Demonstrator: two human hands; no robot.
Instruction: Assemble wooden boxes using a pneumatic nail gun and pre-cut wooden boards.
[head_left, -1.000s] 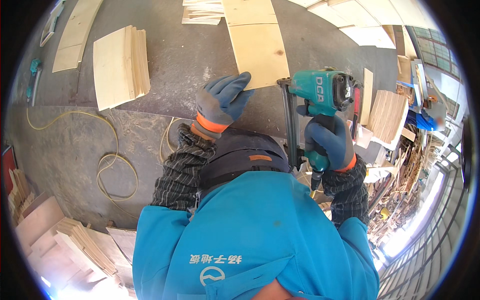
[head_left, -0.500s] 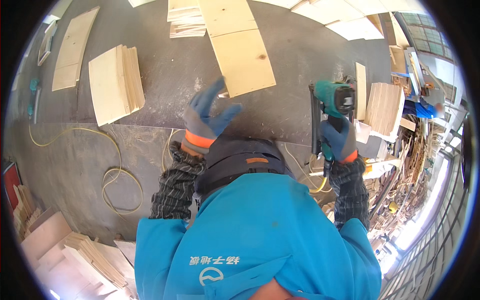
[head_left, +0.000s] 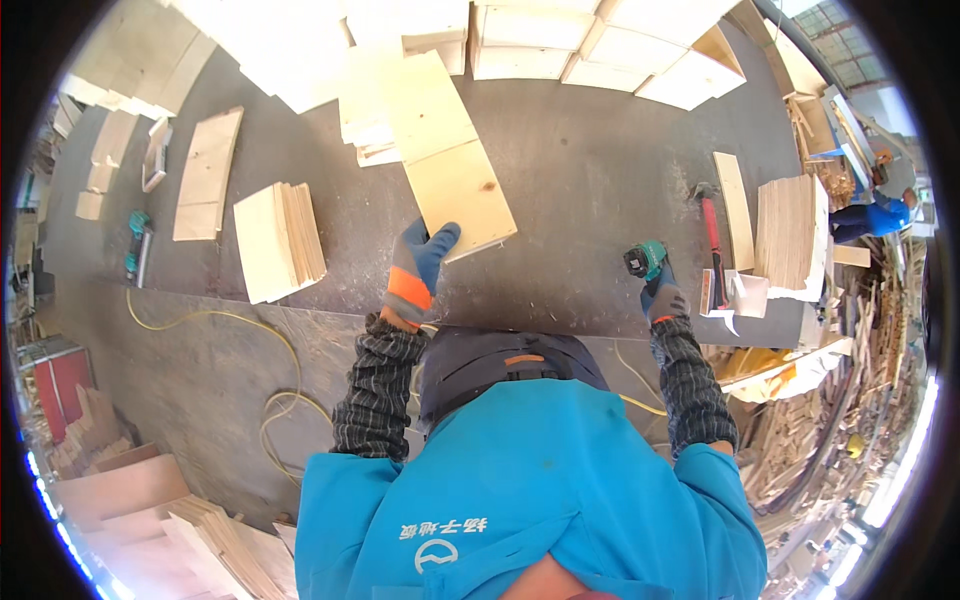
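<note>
My left hand point(head_left: 425, 262), in a grey-blue work glove with an orange cuff band, is closed on the near left corner of a pale wooden panel point(head_left: 455, 170). Its thumb lies over the panel's edge; some fingers are partly hidden. A seam crosses the panel, whose far end rests by a stack of light boards point(head_left: 365, 105). On the right, my gloved right hand point(head_left: 662, 298) grips a teal and black nail gun point(head_left: 648, 258) by its handle, near the table's front edge. Beyond it lies a hammer point(head_left: 711, 225) with a red and black handle.
Board stacks stand left point(head_left: 280, 240) and right point(head_left: 788, 235) on the dark table point(head_left: 590, 190). Another teal tool point(head_left: 137, 245) lies far left. Wooden boxes point(head_left: 530, 45) line the back. A yellow hose point(head_left: 270, 325) coils on the floor. Another person point(head_left: 880, 215) is far right.
My left hand, open and raised before, has come down onto the panel's near corner. My right hand has shifted with the nail gun, uncovering the hammer. The whole view has tilted toward the back.
</note>
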